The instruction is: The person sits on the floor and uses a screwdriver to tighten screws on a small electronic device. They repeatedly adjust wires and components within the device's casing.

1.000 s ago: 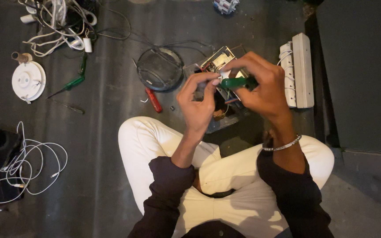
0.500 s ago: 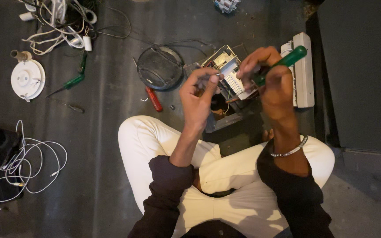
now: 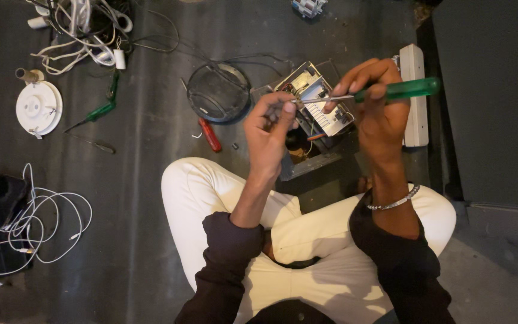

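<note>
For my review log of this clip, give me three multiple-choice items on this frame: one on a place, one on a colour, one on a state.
1. Where does the round white fitting lie?
A. on the floor at far left
B. on the person's lap
C. on the white power strip

2. What colour is the handle of the screwdriver in the right hand?
A. red
B. green
C. yellow

3. How does the left hand stand?
A. flat on the floor
B. open and empty
C. fingers pinched together at the screwdriver's tip

Answers:
1 A, it lies on the dark floor beside the cables.
2 B, the handle juts out green past the fist.
3 C, the fingertips close on something small where the tip ends.
</note>
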